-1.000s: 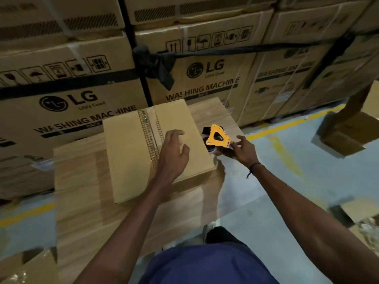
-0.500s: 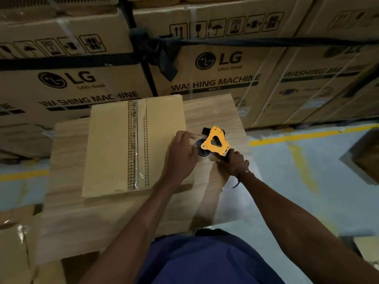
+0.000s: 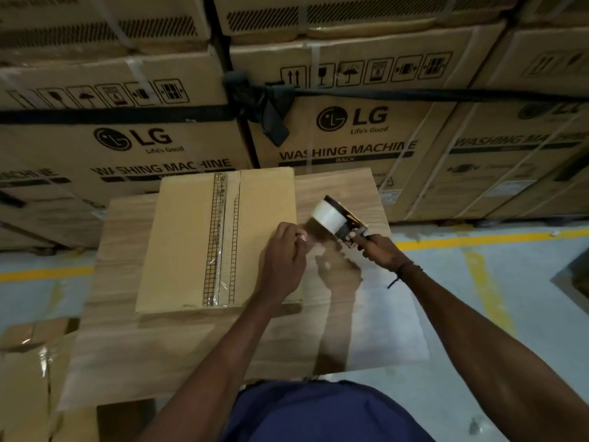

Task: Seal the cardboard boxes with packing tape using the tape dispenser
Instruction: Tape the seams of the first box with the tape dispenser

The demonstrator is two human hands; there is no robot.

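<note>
A plain cardboard box [image 3: 181, 247] lies on a wooden table [image 3: 134, 352], its centre seam covered by a strip of printed tape [image 3: 220, 240]. My right hand [image 3: 379, 253] grips the handle of a tape dispenser [image 3: 338, 218] just right of the box, tilted so the clear tape roll faces me. My left hand [image 3: 283, 260] hovers over the box's right edge and pinches the loose end of the tape [image 3: 314, 232], which stretches from the roll to my fingers.
Large LG washing machine cartons [image 3: 350, 132] bound with black strapping stand stacked right behind the table. More cardboard boxes [image 3: 28, 371] sit low at the left. Grey floor with yellow lines [image 3: 478, 240] lies to the right.
My right hand lifted and turned the dispenser, so the tape roll now shows instead of its yellow side. My left hand left the box top and took the tape end.
</note>
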